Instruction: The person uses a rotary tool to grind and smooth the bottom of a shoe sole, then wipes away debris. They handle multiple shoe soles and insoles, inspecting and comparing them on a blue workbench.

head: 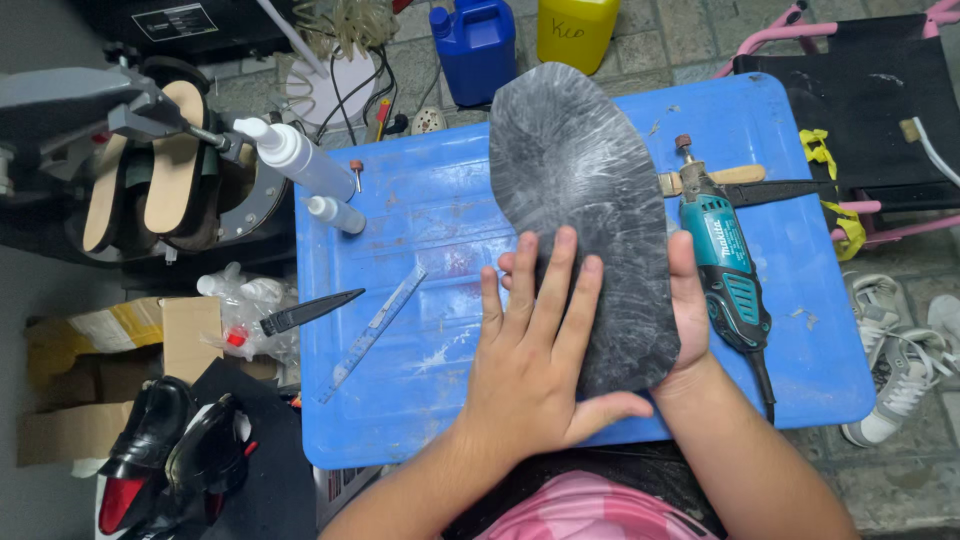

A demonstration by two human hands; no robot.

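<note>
The black rubber sole sheet lies lengthwise on the blue plastic tabletop, its rounded far end reaching past the table's back edge and its near end under my hands. Its surface is dull, streaked grey and whitish.

My left hand lies flat on the near part of the sheet, palm down, fingers stretched out and slightly spread, thumb out toward the right along the sheet's near edge. It presses; it pinches nothing.

My right hand sits at the sheet's right edge, mostly hidden beneath it. One finger or thumb shows along that edge, and fingertips show at the left edge near my left index finger. Whether it grips the sheet, I cannot tell.

Just right of the sheet lies a teal rotary tool, its bit pointing away from me. Beside its tip lies a flat wooden stick.

Left of the sheet, a clear ruler lies slantwise. Two white squeeze bottles lie at the table's far left corner. A black knife juts over the left edge.

Beyond the table stand a blue jug and a yellow jug.
</note>
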